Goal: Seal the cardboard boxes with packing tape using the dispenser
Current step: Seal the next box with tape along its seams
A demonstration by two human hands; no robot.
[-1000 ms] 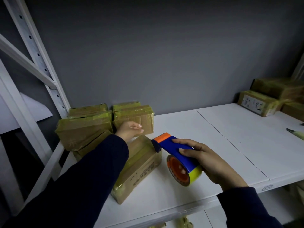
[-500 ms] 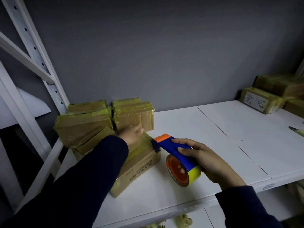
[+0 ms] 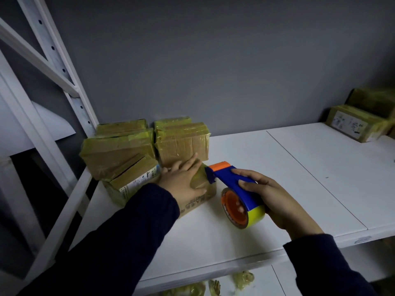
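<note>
L hand lies flat on top of the box, fingers straight & close together, palm pressing down, not curled round anything. R hand is clamped round the blue handle of the dispenser: thumb over the top, fingers under by the tape roll, one fingertip showing thru the orange hub.

The bit that matters: the box is right under L hand & just left of R hand. Its long axis runs diagonal, from under my L forearm out to the far-right end, just right of my L fingertips. The dispenser's orange nose points away from R hand & sits at that far-right end, just beside L fingertips. Can't tell if the blade is actually touching the cardboard.

So prob the tape gets started at that end & runs along the long axis, back toward me. L hand is nearer but it's the clamp, and R hand does the taping. Risk: L hand sits on the line the tape would take, so it'd need to slide off to the side.

Taped boxes are stacked just past L fingertips, all on the white shelf.
</note>
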